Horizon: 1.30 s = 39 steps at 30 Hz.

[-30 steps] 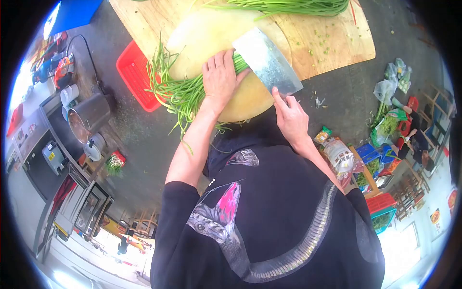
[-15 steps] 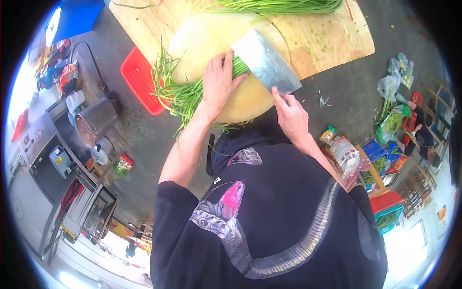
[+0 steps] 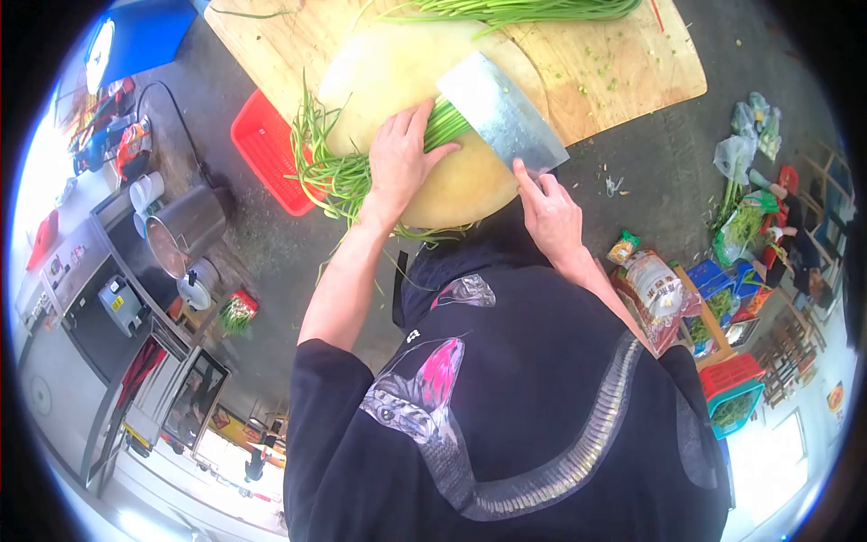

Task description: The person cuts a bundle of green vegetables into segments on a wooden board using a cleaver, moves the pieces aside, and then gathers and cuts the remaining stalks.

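Note:
A bunch of long, thin green stalks (image 3: 341,179) lies across a round cutting board (image 3: 470,188), its tangled ends hanging over the left side. My left hand (image 3: 400,161) presses down on the bunch, fingers wrapped over it and thumb toward the blade. In my right hand (image 3: 553,215) is a broad cleaver (image 3: 506,110), gripped at the handle with the index finger along the blade. The cleaver's blade covers the right ends of the stalks, so the cut itself is hidden. The handle is mostly hidden by the fingers.
A wooden board (image 3: 614,81) underneath carries another bundle of green stalks (image 3: 533,11) and small green bits. A red basket (image 3: 262,149) stands at its left. A large metal pot (image 3: 185,230) is farther left. Bagged goods (image 3: 652,289) and crates (image 3: 733,379) sit at right.
My left hand has slid slightly left along the bunch, so more stalk shows between it and the blade. The cleaver stays almost in place.

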Motion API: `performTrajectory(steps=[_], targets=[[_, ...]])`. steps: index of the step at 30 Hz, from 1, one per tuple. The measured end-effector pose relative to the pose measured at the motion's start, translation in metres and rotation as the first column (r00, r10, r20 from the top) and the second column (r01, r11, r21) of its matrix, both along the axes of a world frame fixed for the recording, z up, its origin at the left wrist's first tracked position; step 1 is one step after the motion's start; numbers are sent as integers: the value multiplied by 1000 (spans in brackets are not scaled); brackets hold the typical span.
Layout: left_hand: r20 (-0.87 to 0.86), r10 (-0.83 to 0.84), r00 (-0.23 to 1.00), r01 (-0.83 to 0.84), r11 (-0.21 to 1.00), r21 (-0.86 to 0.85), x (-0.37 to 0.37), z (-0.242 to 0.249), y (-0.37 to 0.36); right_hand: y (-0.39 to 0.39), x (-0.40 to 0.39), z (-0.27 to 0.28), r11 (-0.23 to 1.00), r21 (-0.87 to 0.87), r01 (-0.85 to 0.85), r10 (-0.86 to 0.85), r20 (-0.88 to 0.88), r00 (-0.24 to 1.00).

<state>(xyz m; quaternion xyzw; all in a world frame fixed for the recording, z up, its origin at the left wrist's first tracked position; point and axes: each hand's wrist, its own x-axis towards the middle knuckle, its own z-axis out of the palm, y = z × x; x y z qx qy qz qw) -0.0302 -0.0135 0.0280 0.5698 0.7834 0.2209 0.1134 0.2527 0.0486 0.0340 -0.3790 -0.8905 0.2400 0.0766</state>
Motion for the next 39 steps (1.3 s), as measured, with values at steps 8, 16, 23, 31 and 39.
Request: performTrajectory(steps=[8, 16, 23, 31, 39], targets=[[-175, 1, 985, -16, 997, -81, 6, 3, -11, -3, 0, 1, 1000, -3, 12, -12, 1, 1000], [-172, -35, 985, 31, 999, -26, 2, -14, -19, -7, 3, -2, 996, -75, 37, -35, 20, 999], [-276, -44, 960, 17, 995, -100, 5, -16, -21, -7, 2, 2, 994, -94, 53, -49, 39, 998], [-315, 18, 949, -65, 988, -142, 9, -6, -24, -9, -1, 3, 995, -80, 62, -60, 22, 998], [-333, 3, 943, -55, 988, -145, 8, -16, -28, -9, -3, 5, 994, -88, 60, -60, -3, 998]])
